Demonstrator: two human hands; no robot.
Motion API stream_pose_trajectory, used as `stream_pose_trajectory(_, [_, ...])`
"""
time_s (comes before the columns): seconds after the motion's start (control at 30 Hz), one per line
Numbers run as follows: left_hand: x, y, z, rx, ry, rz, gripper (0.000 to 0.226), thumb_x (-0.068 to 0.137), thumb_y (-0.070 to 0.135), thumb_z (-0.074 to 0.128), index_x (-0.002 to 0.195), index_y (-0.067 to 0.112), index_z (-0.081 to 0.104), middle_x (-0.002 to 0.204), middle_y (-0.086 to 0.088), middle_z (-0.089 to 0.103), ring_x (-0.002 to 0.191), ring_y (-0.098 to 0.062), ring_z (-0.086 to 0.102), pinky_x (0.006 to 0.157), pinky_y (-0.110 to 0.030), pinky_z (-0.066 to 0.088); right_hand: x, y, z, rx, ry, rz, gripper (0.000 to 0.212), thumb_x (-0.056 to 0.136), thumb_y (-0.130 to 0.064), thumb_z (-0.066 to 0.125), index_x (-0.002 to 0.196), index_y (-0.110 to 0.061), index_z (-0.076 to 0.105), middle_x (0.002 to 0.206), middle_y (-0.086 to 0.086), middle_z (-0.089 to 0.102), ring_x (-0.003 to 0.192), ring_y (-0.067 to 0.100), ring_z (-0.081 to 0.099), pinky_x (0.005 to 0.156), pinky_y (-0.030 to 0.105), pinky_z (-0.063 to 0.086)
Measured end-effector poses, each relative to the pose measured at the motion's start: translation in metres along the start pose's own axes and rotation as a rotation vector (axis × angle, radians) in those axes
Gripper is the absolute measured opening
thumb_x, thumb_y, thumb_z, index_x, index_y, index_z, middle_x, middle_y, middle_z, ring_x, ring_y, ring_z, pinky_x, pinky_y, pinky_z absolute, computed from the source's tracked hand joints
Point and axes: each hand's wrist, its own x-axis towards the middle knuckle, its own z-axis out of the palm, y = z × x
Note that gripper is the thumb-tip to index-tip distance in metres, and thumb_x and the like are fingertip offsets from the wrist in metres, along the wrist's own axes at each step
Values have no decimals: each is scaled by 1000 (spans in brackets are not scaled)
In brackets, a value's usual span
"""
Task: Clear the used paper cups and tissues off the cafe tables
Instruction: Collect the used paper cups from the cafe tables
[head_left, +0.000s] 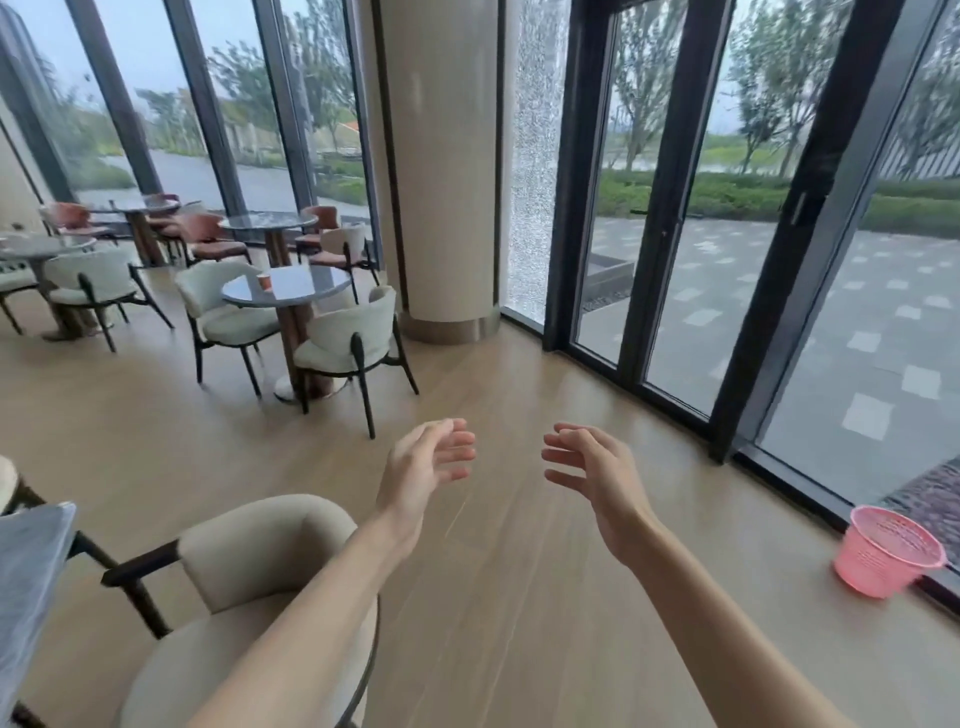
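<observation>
Left fingers: the fingers (457, 447) of the bare left hand (423, 467) are spread a little apart and loosely bent, holding nothing, palm turned toward the other hand.
Right fingers: the fingers (563, 452) of the bare right hand (592, 475) are likewise apart and gently curved, holding nothing, palm facing left.
Hands: both hang in the air over the pale wood-plank floor (493, 597), near each other but not touching, forearms reaching in from the bottom edge.
Nearest seat: a cream upholstered armchair with a dark frame (249, 571) sits just under the left forearm, beside the corner of a grey stone-look table (26, 571) at the left edge.
Cup: a small orange-brown paper cup (264, 281) stands upright on a round dark glossy table on a wooden pedestal (306, 286), toward that table's left side, well apart from the hands; it is too small to tell any print or contents.
Around that table: two cream chairs with dark legs (345, 338) are drawn up to it.
Bin: a pink plastic mesh wastebasket (883, 553) stands on the floor at the right, just beside the dark-framed glass wall (821, 260).
Farther back: more round tables (267, 222) with rust-coloured chairs (210, 234), and a broad cream column (441, 166).
</observation>
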Motion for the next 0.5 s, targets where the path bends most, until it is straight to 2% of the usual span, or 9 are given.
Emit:
stream_pose_trajectory(0.3, [192, -36, -18, -47, 174, -13, 27, 103, 13, 48, 109, -4, 68, 112, -29, 70, 94, -31, 67, 94, -54, 53, 199, 29, 68, -72, -157, 56, 17, 98, -9, 54, 104, -12, 69, 115, 20, 71, 109, 33, 68, 94, 46, 57])
stream_pose_trajectory(0.5, [368, -35, -34, -67, 225, -13, 26, 102, 16, 50, 107, -1, 69, 113, -29, 70, 94, -30, 69, 93, -54, 54, 367, 23, 144, -105, -213, 54, 16, 98, -10, 54, 103, -13, 69, 115, 20, 70, 104, 29, 69, 93, 45, 57])
